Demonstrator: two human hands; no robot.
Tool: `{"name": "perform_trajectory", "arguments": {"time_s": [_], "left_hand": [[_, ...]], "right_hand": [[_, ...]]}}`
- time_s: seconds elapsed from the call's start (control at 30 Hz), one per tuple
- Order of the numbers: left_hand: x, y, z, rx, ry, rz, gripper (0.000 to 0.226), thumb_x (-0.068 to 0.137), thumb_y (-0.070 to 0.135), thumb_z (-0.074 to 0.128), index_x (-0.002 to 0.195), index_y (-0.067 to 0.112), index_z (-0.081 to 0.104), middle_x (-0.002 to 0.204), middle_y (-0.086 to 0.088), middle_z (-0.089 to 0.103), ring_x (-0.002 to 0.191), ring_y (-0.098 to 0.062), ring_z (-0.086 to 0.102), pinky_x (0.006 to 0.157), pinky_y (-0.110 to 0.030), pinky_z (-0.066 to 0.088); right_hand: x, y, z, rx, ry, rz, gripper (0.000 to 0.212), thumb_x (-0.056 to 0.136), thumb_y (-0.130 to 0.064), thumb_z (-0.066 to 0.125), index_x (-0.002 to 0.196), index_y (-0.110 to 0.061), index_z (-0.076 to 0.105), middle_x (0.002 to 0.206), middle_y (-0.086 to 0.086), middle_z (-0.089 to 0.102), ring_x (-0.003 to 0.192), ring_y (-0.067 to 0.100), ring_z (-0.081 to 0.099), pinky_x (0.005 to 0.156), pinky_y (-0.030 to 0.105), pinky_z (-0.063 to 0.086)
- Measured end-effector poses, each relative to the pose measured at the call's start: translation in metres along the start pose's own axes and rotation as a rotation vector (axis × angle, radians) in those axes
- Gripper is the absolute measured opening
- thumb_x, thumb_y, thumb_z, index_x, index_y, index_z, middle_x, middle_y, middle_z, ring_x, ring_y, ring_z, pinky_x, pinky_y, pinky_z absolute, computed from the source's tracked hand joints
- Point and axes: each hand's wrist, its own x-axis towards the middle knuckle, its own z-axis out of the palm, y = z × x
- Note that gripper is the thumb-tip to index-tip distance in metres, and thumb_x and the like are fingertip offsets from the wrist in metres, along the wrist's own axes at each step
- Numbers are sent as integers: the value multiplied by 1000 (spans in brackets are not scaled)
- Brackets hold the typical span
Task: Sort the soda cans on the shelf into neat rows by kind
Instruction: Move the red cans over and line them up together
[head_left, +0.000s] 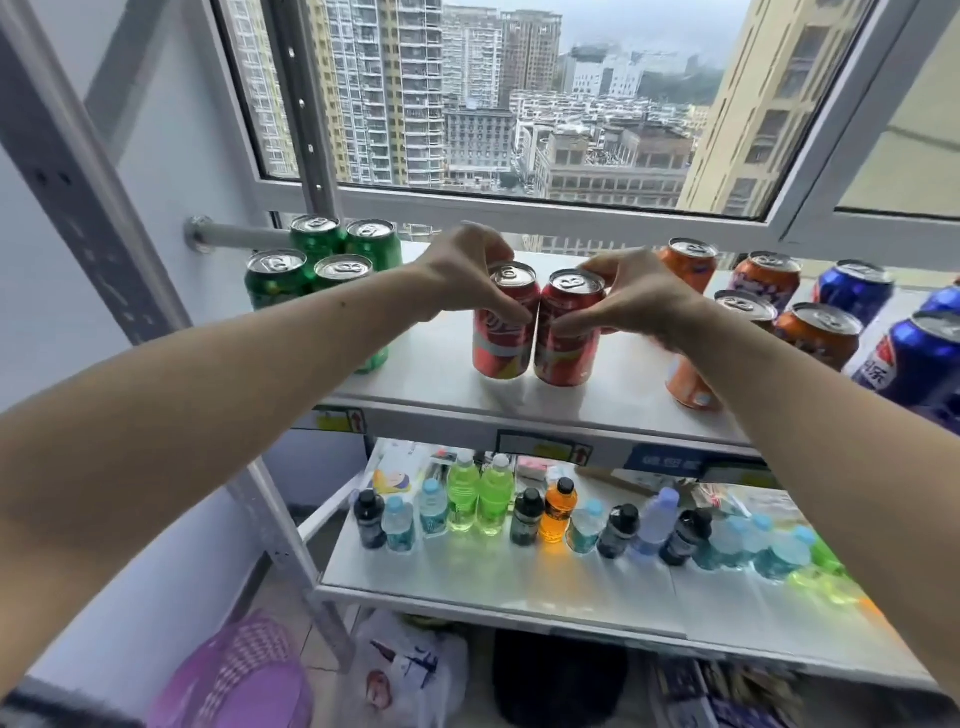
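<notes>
head cam: worn on the person, wide-angle | faces forward and down, toward the window (519, 104) | close over the top shelf (441, 374), within arm's reach | lower shelf (467, 577) and floor in the bottom | only view, nothing shared

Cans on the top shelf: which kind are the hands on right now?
The red cans: the left hand grips the left red can, the right hand the right red can. Green, orange and blue cans stand untouched.
</notes>
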Motion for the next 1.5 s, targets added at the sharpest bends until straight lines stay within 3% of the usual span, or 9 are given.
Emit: {"name": "perform_trajectory", "arguments": {"time_s": [0.17,0.4,0.53,0.7,0.9,1.1,1.2,1.27,1.5], "left_hand": [[6,-4,3,-10,-10,2,80,51,20,93,123,7,59,117,-6,64,107,-20,60,86,-22,47],[10,4,-1,15,-145,-8,89,56,16,90,135,12,48,128,-8,57,112,-23,56,90,-31,49],[18,40,-17,27,-192,41,91,58,24,85,139,12,45,135,-7,54,120,-22,51,93,-32,42],[30,117,-16,76,-134,178,86,54,40,80,131,15,52,118,-6,64,107,-22,60,98,-37,44],[60,224,70,-7,-75,367,54,71,21,82,118,7,60,107,-11,68,98,-24,66,90,-38,52],[87,318,184,-51,-113,434,53,73,20,81,118,3,60,111,-14,68,102,-27,65,93,-42,52],[105,350,230,-43,-133,430,53,73,20,80,119,2,59,111,-13,67,98,-23,65,84,-31,53],[120,366,256,-33,-170,418,54,74,19,80,120,3,59,111,-11,67,96,-21,63,79,-26,49],[174,391,332,83,-325,411,54,74,22,80,121,7,59,115,-10,65,102,-22,62,85,-32,46]], "right_hand": [[1,2,-1,1,-11,27,69,53,-16,94,115,-6,67,104,7,73,97,25,69,84,48,58],[-11,-2,-5,-24,-38,24,83,56,-15,93,129,-5,54,110,2,64,102,17,63,75,17,50],[-33,-13,-40,-60,12,-23,90,61,-21,91,137,-4,47,126,12,58,108,23,59,81,26,53],[-80,-16,-106,-171,184,-87,78,65,-23,89,131,-3,52,121,11,62,106,21,62,86,27,54],[-153,39,-202,-299,402,-19,62,67,-25,88,121,-11,60,111,2,67,99,16,66,86,29,55],[-218,118,-312,-376,508,110,55,65,-25,89,113,-16,63,105,0,69,94,16,66,85,32,55],[-238,156,-358,-382,537,154,53,65,-20,89,112,-15,63,103,1,69,95,19,68,87,34,54],[-245,181,-383,-382,554,187,55,64,-19,89,113,-13,64,102,1,70,95,19,68,86,33,54],[-234,255,-445,-345,572,236,55,64,-16,89,113,-14,64,103,3,71,92,19,69,85,35,55]]}}
